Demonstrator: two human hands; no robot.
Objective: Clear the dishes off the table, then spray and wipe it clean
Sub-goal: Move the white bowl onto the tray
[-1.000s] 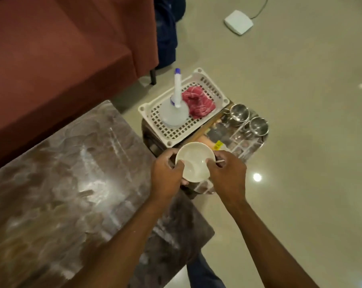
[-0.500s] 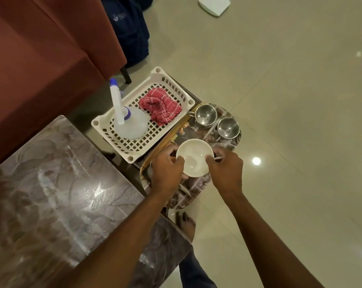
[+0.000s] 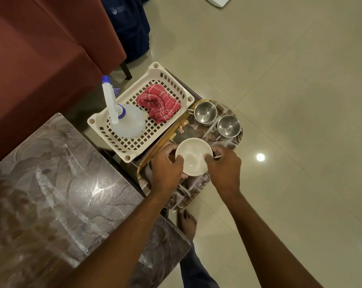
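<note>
Okay, white bowl (image 3: 193,157) looks ceramic: rigid, smooth, breakable, likely light, so best taken at opposite rim edges. Left hand (image 3: 167,170) and right hand (image 3: 224,170) pinch its rim from either side, thumbs on the lip, other fingers curled under. Bowl sits between them over the patterned tray (image 3: 197,183); contact unclear.

A glossy, marble-patterned worktop (image 3: 51,194), streaked with dull smears, stands beside a white plastic lattice basket (image 3: 126,157) holding a translucent plastic bottle (image 3: 128,123) and a crumpled red woven cloth (image 3: 159,102). Two polished steel cups (image 3: 205,112) gleam on a glossy printed tray (image 3: 194,183) with a wood-look rim. The white bowl (image 3: 193,155) looks smooth and glazed. Floor (image 3: 279,80) tiles shine; the sofa (image 3: 40,59) is matt fabric.
</note>
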